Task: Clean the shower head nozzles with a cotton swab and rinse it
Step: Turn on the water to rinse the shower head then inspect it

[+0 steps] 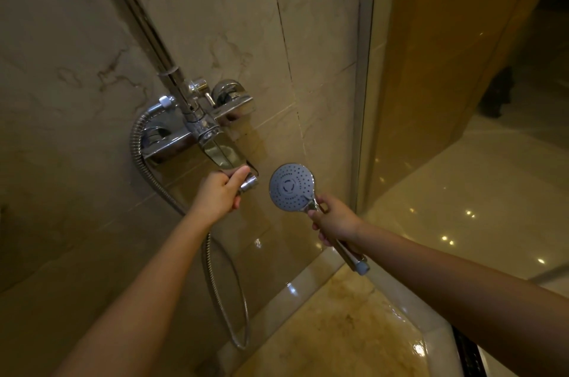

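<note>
Chrome and grey plastic: shower head (291,187), off any holder, held up just in front of the marble wall (77,99), spray face turned back toward the camera, nozzle dots plainly on show. No water seen leaving it. Too small to tell whether the nozzles are clean or scaled.

Gripped by the right hand (334,221) high on the handle (351,256), fingers wrapped round the neck just under the disc, the handle's end poking out below the wrist.

Near it on the left, not touching, the left hand (220,192), curled over the lever (249,182) at the bottom of the mixer tap (197,127), thumb lying along the top, fingers hooked beneath.

Further out: hose (224,284) looping from the tap's left end down the wall toward the floor (323,330), glossy and perhaps wet; glass door (431,68) on the right.

No cotton swab in sight, in either hand. Judging by that and by the grip on the lever, likely past the swabbing and at the start of the rinse. Left to do, it seems: open the water, run it through the nozzles, shut it off.
</note>
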